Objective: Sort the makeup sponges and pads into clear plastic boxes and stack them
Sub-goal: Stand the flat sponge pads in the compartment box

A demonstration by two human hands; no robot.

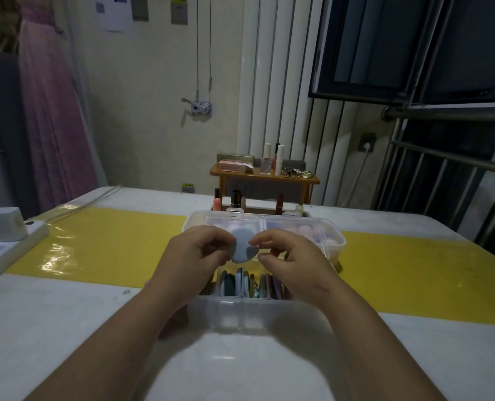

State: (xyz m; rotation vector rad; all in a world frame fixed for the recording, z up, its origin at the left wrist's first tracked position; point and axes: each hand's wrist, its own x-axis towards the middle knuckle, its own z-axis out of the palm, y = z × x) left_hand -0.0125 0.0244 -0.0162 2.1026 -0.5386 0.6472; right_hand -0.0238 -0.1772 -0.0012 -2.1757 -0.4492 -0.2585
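Pale blue teardrop-shaped makeup pad (241,246) held over the open clear plastic box (240,311).
It is pinched at its edges by the curled fingers of the left hand (195,251) and right hand (291,257); coloured flat pads (234,282) are stood upright in the box below, and a lidded clear plastic box of pink sponges (334,241) is set just behind.

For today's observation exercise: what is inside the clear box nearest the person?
Coloured flat pads stand on edge in rows inside the near box. The left hand and right hand, pinching a blue pad above it, cover the rows' outer parts.
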